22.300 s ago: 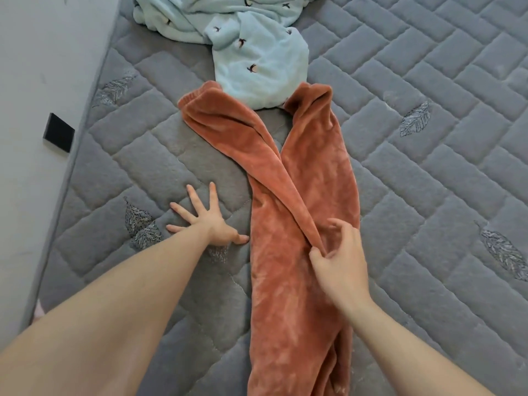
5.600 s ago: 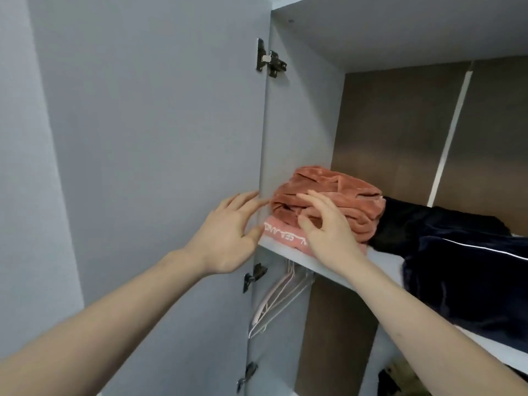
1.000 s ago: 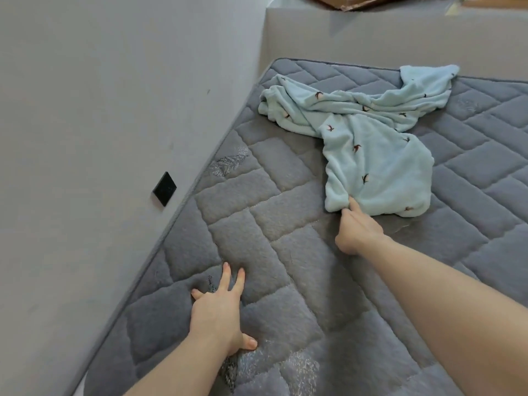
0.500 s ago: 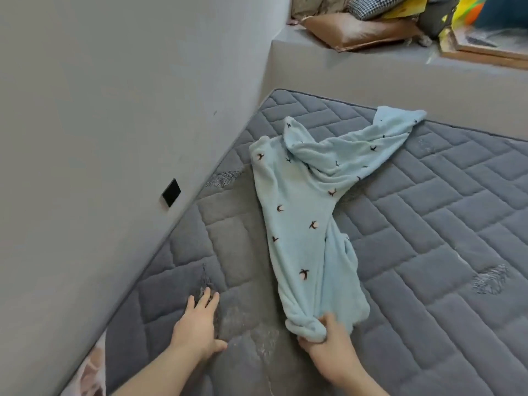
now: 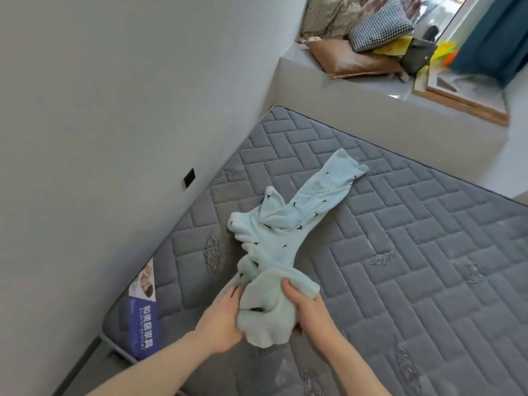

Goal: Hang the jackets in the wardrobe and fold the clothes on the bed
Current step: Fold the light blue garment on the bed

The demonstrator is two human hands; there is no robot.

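1. Near the foot corner of the grey quilted mattress [image 5: 400, 252], a pale blue fleece garment with small dark bird prints [image 5: 285, 241] lies stretched diagonally, its far end reaching toward the head of the bed and its near end bunched up in both hands.
2. On its left side, the left hand [image 5: 223, 318] holds the bunched fleece; the grip is curled into the cloth, fingertips buried in the folds.
3. On the right side, the right hand [image 5: 308, 310] clasps the same bunch, thumb over the top edge and fingers wrapped beneath, so this grip is also pinching the garment.
4. Two narrow parts of the garment fork apart near its middle, the longer one ending well up the mattress.
5. Against the grey wall [image 5: 114, 110], a blue and white printed label [image 5: 141, 318] hangs on the mattress's corner.
6. Beyond the bed, a grey raised ledge [image 5: 371, 90] carries a brown cushion [image 5: 351, 60] and a houndstooth pillow [image 5: 380, 27].
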